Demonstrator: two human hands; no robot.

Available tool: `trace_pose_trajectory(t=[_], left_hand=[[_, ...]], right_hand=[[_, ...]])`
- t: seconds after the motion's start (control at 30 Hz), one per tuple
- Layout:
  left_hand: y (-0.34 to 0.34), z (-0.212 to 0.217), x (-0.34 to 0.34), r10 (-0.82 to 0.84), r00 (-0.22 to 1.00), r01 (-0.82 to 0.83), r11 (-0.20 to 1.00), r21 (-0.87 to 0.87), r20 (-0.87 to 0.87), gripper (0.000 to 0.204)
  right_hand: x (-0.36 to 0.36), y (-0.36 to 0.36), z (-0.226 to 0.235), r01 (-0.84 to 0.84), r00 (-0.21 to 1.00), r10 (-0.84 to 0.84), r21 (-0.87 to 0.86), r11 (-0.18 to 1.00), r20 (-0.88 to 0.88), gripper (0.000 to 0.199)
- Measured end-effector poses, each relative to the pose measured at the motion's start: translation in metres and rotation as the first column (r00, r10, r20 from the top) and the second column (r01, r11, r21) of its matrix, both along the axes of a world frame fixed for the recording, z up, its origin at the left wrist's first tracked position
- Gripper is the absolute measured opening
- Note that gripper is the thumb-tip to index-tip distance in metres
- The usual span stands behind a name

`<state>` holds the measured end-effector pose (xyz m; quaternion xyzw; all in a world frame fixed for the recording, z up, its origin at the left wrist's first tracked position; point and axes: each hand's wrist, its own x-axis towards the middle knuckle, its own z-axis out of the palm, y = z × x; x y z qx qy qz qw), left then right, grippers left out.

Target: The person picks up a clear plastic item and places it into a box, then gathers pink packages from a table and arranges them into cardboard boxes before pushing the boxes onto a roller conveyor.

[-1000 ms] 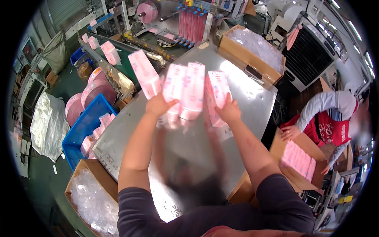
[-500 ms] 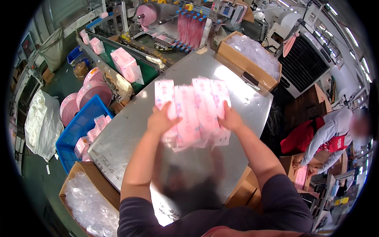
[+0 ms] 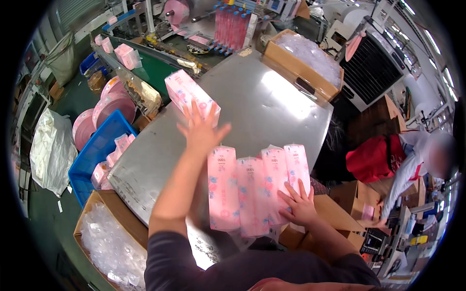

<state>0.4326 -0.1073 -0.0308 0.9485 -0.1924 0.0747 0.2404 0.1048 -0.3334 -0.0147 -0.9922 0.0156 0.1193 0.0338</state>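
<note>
A row of several pink, flower-printed tissue packs (image 3: 252,194) in clear wrap stands side by side at the near edge of the metal table (image 3: 238,97). My right hand (image 3: 298,206) lies with fingers spread against the right end of that row. Farther off to the left, another pink tissue pack (image 3: 187,92) sits at the table edge by the green conveyor (image 3: 153,75). My left hand (image 3: 201,132) reaches to its near end, fingers spread and overlapping it; whether they press on it I cannot tell.
An open carton of clear plastic bags (image 3: 308,58) stands at the table's far right. Another such carton (image 3: 111,237) and a blue crate (image 3: 92,165) holding pink packs are at left. Smaller packs (image 3: 127,56) ride the conveyor. At right, a person in a red apron (image 3: 376,165) bends over cartons.
The row of packs has come nearer to me. My left hand has let go of it and moved to the pack that came off the conveyor. My right hand stays at the row.
</note>
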Motion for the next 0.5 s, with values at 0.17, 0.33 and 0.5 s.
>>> trace_pose_trajectory(t=[0.17, 0.33, 0.5], left_hand=[[-0.007, -0.023, 0.087, -0.025, 0.979, 0.066, 0.977, 0.203, -0.201, 0.067], [0.069, -0.061, 0.054, -0.358, 0.933, 0.354, 0.929, 0.104, 0.021, 0.037], [0.119, -0.010, -0.140, -0.574, 0.809, 0.574, 0.818, -0.042, -0.125, 0.014]], right_hand=[[-0.015, -0.003, 0.003, -0.036, 0.999, 0.034, 0.098, 0.995, 0.026, 0.059], [-0.020, -0.024, 0.011, 0.119, 0.986, -0.146, 0.270, 0.955, 0.079, 0.067], [-0.034, -0.072, -0.064, 0.354, 0.762, -0.616, 0.925, 0.138, -0.199, 0.073]])
